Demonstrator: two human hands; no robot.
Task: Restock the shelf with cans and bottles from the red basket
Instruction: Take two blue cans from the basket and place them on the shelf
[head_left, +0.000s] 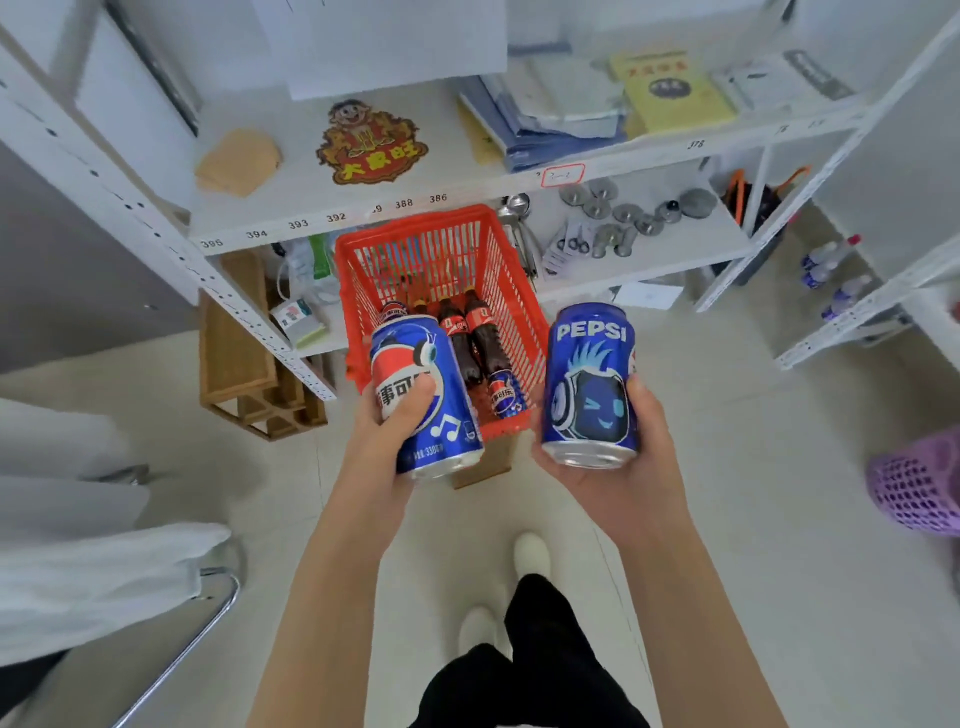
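Observation:
My left hand (387, 415) grips a blue Pepsi can with a red and white logo (431, 395), held above the near edge of the red basket (514, 291). A second blue Pepsi can with a headphone face (589, 384) is held in my right hand (618, 467), to the right of the basket. Inside the basket lie cola bottles (475, 338) and one more Pepsi can (506, 396). The white shelf (291, 156) stands behind the basket, with a board at about chest height.
The shelf board holds a cartoon sign (371, 143), tan paper (239, 161) and stacked folders (561, 119). The lower board carries metal lids (628, 215). A wooden crate (249, 364) sits left, a purple basket (917, 488) right, water bottles (831, 270) far right.

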